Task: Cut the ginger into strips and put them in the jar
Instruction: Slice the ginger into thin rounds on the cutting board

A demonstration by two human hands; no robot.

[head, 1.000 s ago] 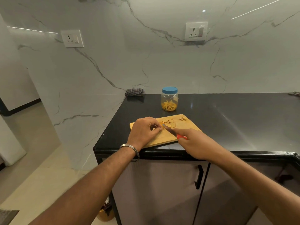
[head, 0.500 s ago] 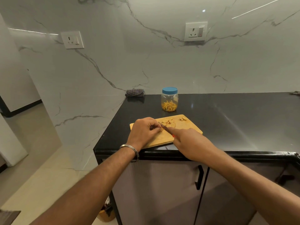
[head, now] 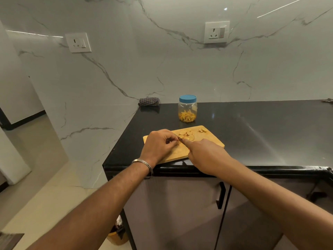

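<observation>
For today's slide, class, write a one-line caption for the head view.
Left hand steadies ginger on the cutting board, right hand slices with a knife; lidded jar behind.

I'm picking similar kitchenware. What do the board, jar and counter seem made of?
Board: pale wood or bamboo, matte, tan with faint grain. Jar: clear, probably plastic, since the strips show through; its blue lid looks like plastic. Counter: polished black stone, maybe granite, mirroring the lights.

Both forearms reach forward, left hand (head: 159,144) curled fingers-down (bangle at wrist), right hand (head: 205,156) closed, forefinger extended.
</observation>
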